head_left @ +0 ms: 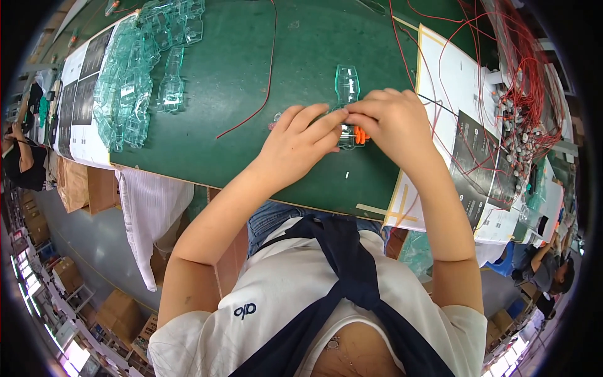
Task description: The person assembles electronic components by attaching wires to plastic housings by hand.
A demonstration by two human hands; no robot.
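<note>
- Lying beneath the meeting fingertips, the clear plastic shell shows on the far side of the grip and again on the body side; fingers hide its middle.
- Shell long axis: runs roughly outward from the body, crosswise to the line joining both hands.
- Orange part: at the body-side end of the shell, just below the right fingertips; the right hand is the nearer one.
- Right hand: thumb and forefinger converge over the shell.
- Left hand: fingers bent, tips at or against those of the right hand. Whether either hand pinches a small piece or only steadies the shell cannot be told.
- Pale strip: on the green tabletop, body side of the grip, apart from the shell.
- Red wire: left of the grip, clear of the left hand.
- Single shell and shell pile: farther left, well apart.
- Printed sheet: right of the grip; red wire tangle farther out.
</note>
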